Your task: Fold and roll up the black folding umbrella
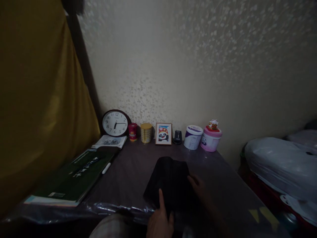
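A dark black piece, seemingly fabric or a soft pouch (pixel 168 180), lies near the front of the table; its exact kind is lost in the dim light. My left hand (pixel 160 223) is at its near edge, index finger stretched out over its surface and thumb apart. At the right edge of the black piece, my right hand (pixel 198 188) has its fingertips closed on the border. The rest of that hand sinks into shadow.
On the left lie a green book (pixel 81 173) and a white marker (pixel 106 168). Along the wall stand a clock (pixel 115 123), a red tin (pixel 133 132), a gold can (pixel 146 133), a framed panda picture (pixel 163 134), a black stapler-like item (pixel 177 137) and two tubs (pixel 193 137).
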The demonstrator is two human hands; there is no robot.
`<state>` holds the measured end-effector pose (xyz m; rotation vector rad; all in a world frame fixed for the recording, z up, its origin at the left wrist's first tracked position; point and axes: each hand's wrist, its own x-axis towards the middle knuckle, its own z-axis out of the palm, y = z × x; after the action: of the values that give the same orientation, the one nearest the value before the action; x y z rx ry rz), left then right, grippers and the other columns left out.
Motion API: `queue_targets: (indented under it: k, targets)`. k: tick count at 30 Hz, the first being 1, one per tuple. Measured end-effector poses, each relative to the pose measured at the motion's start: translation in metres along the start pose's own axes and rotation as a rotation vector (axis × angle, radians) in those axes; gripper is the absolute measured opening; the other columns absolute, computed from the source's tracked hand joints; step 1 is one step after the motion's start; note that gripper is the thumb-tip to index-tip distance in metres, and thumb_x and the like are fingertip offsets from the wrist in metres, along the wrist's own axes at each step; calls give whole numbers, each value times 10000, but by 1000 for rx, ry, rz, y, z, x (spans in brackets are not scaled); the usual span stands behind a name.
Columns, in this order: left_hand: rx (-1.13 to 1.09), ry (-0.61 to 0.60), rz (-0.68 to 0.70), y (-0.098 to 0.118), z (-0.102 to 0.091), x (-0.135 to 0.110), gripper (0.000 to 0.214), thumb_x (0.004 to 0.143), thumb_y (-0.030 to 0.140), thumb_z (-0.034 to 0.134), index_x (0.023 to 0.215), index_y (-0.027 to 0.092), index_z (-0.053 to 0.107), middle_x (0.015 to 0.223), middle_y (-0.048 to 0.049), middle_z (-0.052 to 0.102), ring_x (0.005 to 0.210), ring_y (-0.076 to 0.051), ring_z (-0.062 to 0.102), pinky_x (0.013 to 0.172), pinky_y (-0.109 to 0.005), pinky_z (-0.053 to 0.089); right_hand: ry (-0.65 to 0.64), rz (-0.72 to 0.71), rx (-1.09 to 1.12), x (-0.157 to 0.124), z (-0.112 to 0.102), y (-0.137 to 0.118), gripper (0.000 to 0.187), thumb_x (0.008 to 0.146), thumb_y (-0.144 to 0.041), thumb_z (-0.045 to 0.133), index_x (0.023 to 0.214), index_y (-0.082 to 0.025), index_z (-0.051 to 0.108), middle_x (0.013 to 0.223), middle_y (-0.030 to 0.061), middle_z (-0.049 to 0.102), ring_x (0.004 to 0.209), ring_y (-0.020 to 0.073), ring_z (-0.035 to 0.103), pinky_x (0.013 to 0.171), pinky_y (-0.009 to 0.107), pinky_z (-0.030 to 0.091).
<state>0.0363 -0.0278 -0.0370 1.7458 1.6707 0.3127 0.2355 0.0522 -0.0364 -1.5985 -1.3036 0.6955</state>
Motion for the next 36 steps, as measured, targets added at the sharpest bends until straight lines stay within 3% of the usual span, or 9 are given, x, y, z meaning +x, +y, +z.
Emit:
queue_targets:
  k: [7,18,26,30,36]
  targets:
    - [-21,16,23,-1,-1,-1,745,836,281,352,1362,94,-142,966,-92,660,872,-192,603,717,-261,389,-33,54,-100,3,0,1,391,695,-484,527,869,-153,641,920,111,679,841,260,628,736,362,482]
    - [-3,17,-1,-4,2,0,738,845,295,346,1363,101,-142,981,-100,655,899,-201,599,733,-269,389,-34,-49,-120,14,-2,0,328,662,-459,493,728,-174,641,777,88,681,738,238,619,677,344,467]
    - [5,1,-27,1,-3,-1,740,851,296,352,1360,107,-149,1009,-97,649,911,-183,596,736,-252,382,-160,15,93,17,-9,-35,346,655,-477,565,801,-180,667,865,56,690,829,237,616,733,324,461]
    - [2,-2,-27,1,-3,-2,745,848,292,355,1357,99,-153,986,-93,660,888,-182,608,713,-250,386,-234,-10,222,21,4,-61,393,657,-507,583,850,-173,659,884,48,684,873,238,603,755,319,450]
    - [-37,-22,-13,-4,-7,0,761,835,282,372,1360,101,-148,1054,-107,640,942,-192,597,748,-258,398,-358,-12,355,30,42,-80,404,668,-512,578,893,-185,652,829,35,677,831,225,598,716,312,454]
